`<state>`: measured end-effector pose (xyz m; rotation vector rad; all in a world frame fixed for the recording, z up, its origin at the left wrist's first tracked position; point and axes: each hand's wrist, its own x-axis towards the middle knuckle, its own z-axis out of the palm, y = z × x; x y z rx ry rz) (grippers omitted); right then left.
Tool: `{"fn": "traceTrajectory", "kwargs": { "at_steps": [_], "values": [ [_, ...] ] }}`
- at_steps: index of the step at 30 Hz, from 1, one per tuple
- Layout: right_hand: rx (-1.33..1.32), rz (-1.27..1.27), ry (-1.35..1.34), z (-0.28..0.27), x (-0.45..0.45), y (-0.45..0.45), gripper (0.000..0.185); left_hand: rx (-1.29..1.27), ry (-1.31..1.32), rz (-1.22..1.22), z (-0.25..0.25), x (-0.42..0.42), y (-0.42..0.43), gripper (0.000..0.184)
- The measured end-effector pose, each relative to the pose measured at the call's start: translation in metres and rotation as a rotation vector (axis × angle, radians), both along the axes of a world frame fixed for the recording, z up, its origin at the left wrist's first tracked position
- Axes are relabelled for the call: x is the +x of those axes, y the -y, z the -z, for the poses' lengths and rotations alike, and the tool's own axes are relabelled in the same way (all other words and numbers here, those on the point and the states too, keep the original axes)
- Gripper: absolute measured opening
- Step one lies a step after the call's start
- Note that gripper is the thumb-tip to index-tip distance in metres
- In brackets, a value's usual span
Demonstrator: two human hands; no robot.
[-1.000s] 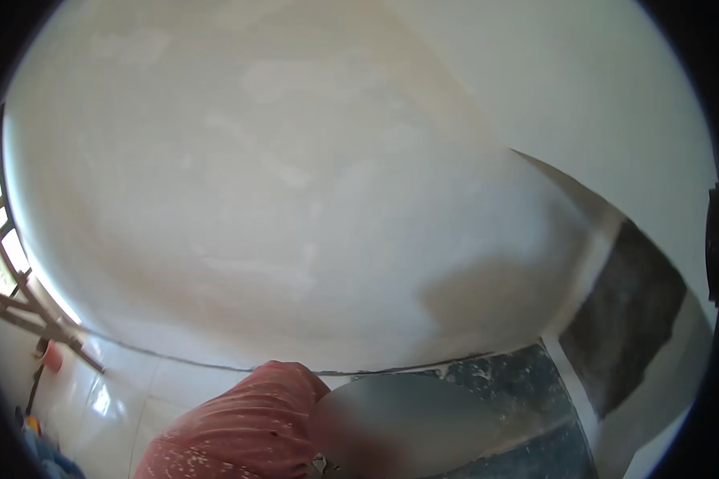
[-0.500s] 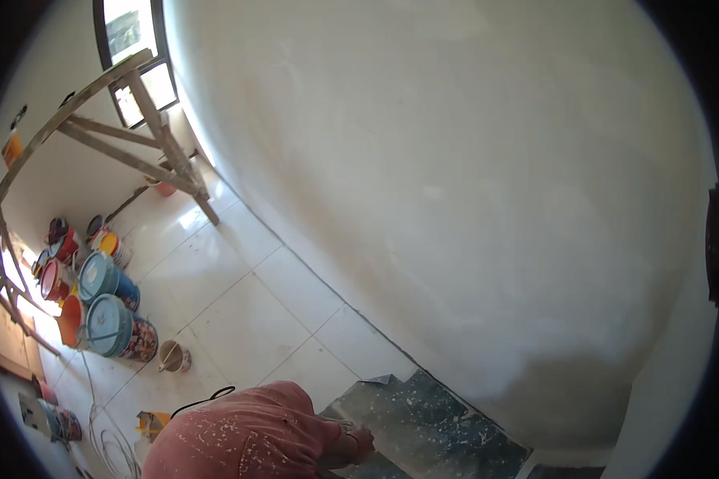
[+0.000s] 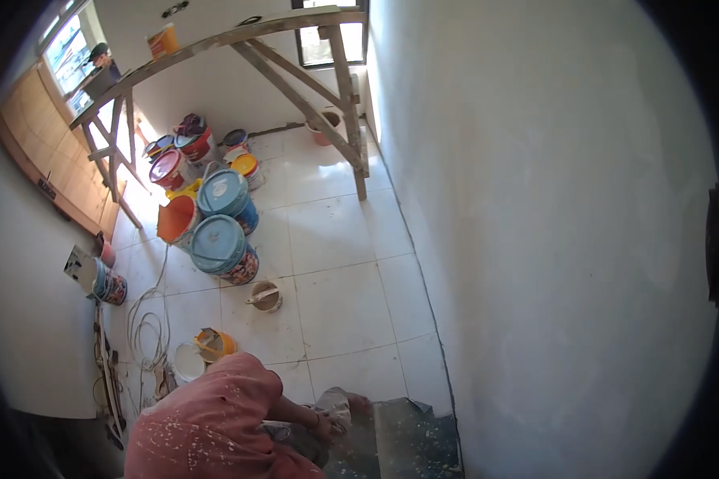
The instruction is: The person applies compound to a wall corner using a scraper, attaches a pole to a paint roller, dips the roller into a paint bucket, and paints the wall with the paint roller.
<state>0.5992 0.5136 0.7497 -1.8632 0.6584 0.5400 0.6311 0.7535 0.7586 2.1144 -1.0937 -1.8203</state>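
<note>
My pink, paint-spotted sleeve [image 3: 208, 423] fills the bottom of the head view. From it my left forearm reaches right, and my left hand [image 3: 327, 428] rests low beside my bent leg in pale trousers [image 3: 335, 403]. Its fingers look curled; a small light patch shows by them, too unclear to name. Beneath and beside the hand lies a dark, white-splattered sheet [image 3: 415, 439] on the floor. My right hand is out of sight. Close to my shoulder stands a yellow bucket [image 3: 225, 343] with a flat grey tool in it, beside a white tub [image 3: 189, 363].
A wooden trestle [image 3: 216, 40] carries an orange tub [image 3: 163, 41]. Blue-lidded pails [image 3: 217, 243] and several other buckets cluster below. A small pot [image 3: 265, 296], coiled cable [image 3: 146, 335] and wooden door [image 3: 64, 152] are leftward. A plastered wall [image 3: 551, 239] runs right. Someone [image 3: 100, 68] is near the doorway.
The view has swung left, so the door, trestle and buckets appear farther right. My left hand sits lower left of the sheet's visible part, and my bent leg now shows.
</note>
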Motion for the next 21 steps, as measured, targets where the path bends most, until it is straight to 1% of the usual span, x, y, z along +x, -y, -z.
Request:
{"fn": "traceTrajectory", "kwargs": {
  "at_steps": [3,4,5,7,8,9,10,12,14,15,16,18,19,21],
  "values": [
    [-0.002,-0.053,-0.020,-0.021,0.008,-0.008,0.040,-0.059,-0.061,-0.120,0.024,0.002,-0.056,0.078],
    [-0.004,-0.067,-0.026,-0.027,0.011,-0.009,0.039,-0.147,-0.073,-0.109,0.003,0.013,-0.064,0.075],
    [-0.004,-0.078,-0.036,-0.033,0.011,-0.009,0.039,-0.237,-0.085,-0.098,-0.031,0.033,-0.075,0.072],
    [-0.014,-0.091,-0.058,-0.045,0.009,-0.006,0.038,-0.318,-0.140,-0.175,-0.091,0.046,-0.085,0.067],
    [-0.018,-0.096,-0.072,-0.050,0.007,-0.004,0.037,-0.303,-0.176,-0.265,-0.117,0.046,-0.087,0.065],
    [-0.025,-0.100,-0.087,-0.055,0.005,-0.002,0.037,-0.286,-0.215,-0.357,-0.132,0.044,-0.089,0.063],
    [-0.029,-0.107,-0.100,-0.060,0.006,0.000,0.036,-0.284,-0.176,-0.399,-0.135,0.043,-0.094,0.061],
    [-0.038,-0.116,-0.130,-0.066,0.006,0.005,0.035,-0.262,-0.082,-0.485,-0.132,0.044,-0.108,0.058],
    [-0.057,-0.115,-0.163,-0.075,0.004,0.017,0.035,-0.258,-0.077,-0.601,-0.126,0.043,-0.111,0.059],
    [-0.069,-0.112,-0.179,-0.079,0.004,0.027,0.034,-0.259,-0.088,-0.632,-0.117,0.040,-0.110,0.059],
    [-0.086,-0.110,-0.201,-0.086,0.001,0.037,0.034,-0.355,-0.044,-0.648,-0.092,0.034,-0.112,0.060],
    [-0.128,-0.126,-0.262,-0.108,-0.001,0.062,0.033,-0.350,-0.077,-0.831,-0.102,0.025,-0.111,0.060],
    [-0.146,-0.135,-0.302,-0.118,0.006,0.073,0.033,-0.234,-0.130,-1.004,-0.131,0.031,-0.114,0.060],
    [-0.193,-0.183,-0.385,-0.131,0.023,0.096,0.033,-0.546,0.004,-1.081,-0.005,-0.029,-0.121,0.065]
  ]
}}
